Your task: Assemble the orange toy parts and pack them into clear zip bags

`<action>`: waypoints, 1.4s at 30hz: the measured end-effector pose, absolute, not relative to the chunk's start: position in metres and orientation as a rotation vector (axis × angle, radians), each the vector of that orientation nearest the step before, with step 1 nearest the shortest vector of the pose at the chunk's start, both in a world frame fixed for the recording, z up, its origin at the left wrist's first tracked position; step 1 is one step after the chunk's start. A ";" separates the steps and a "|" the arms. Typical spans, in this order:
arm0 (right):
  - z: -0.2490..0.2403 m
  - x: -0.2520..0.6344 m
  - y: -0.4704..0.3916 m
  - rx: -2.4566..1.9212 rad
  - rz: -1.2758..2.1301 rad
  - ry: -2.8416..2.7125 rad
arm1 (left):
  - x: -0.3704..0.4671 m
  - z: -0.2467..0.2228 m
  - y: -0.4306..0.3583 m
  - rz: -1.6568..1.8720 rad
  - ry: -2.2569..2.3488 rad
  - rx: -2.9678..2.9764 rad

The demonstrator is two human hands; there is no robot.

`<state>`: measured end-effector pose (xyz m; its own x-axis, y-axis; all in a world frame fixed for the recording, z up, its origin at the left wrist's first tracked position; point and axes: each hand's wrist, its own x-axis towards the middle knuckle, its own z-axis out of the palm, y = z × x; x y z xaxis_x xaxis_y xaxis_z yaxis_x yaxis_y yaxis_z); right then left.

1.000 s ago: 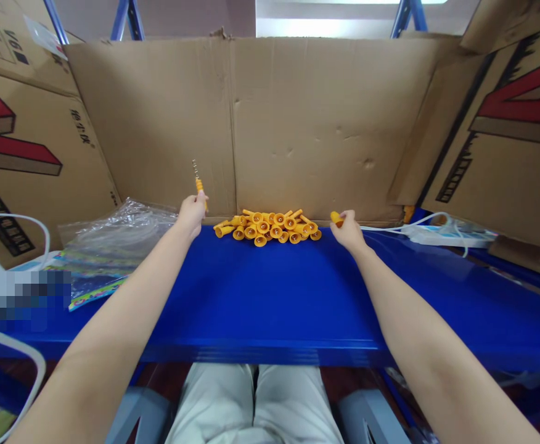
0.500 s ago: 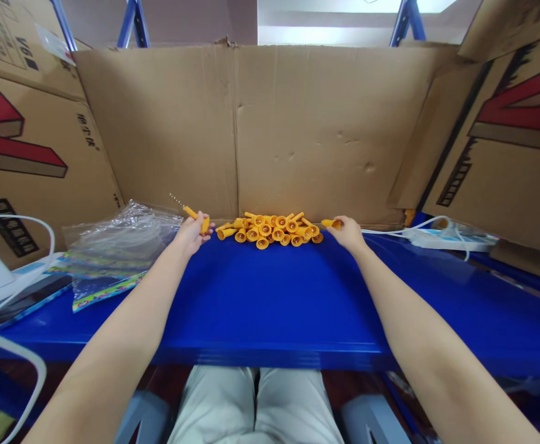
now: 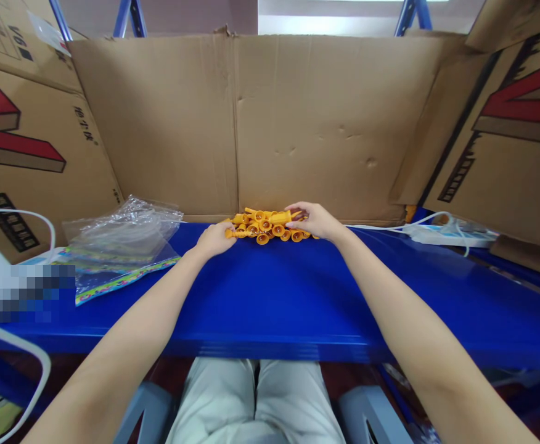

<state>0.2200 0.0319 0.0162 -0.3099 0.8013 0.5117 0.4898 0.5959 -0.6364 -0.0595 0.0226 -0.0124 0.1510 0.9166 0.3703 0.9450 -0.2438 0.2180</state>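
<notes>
A pile of orange plastic pieces with flared, cup-like ends (image 3: 262, 239) lies at the back of the blue table, against the cardboard. At its left end, my left hand (image 3: 217, 239) is closed on an orange piece with a spiral metal rod (image 3: 231, 234). The rod points right, across the front of the pile. Over the pile's right part, my right hand (image 3: 314, 219) is closed around an orange plastic sleeve (image 3: 280, 217) lying sideways, its wider end to the left. Fingers partly cover both pieces.
Clear plastic bags (image 3: 117, 246) with coloured edges lie left of my left arm. A cardboard panel (image 3: 320, 123) walls off the back, with printed boxes at both sides. A white cable (image 3: 390, 228) and power strip (image 3: 450, 237) sit at the right; a blurred patch covers the far left.
Both hands have moved inward to the pile. The spiral rod in my left hand has swung from pointing up-left to pointing right. My right hand has come left over the pile with an orange sleeve.
</notes>
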 end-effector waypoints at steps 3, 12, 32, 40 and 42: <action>0.012 0.208 0.026 -1.062 0.477 -2.055 | -0.060 -0.013 0.023 -0.655 -1.896 -2.323; 0.010 0.208 0.026 -1.220 0.386 -2.093 | -0.064 -0.013 0.025 -0.635 -1.974 -2.219; 0.007 0.207 0.028 -1.293 0.219 -2.202 | -0.054 -0.013 0.018 -0.681 -1.938 -2.275; 0.002 0.206 0.029 -1.243 0.434 -2.145 | -0.053 -0.014 0.020 -0.734 -1.917 -2.302; -0.001 0.204 0.032 -1.157 0.548 -2.117 | -0.051 -0.014 0.019 -0.750 -1.868 -2.351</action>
<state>0.2036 0.0319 -0.0014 -0.3949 0.8516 0.3447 0.5777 0.5219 -0.6276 -0.0515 0.0189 -0.0142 0.1543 0.9052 0.3959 0.9278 -0.2706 0.2570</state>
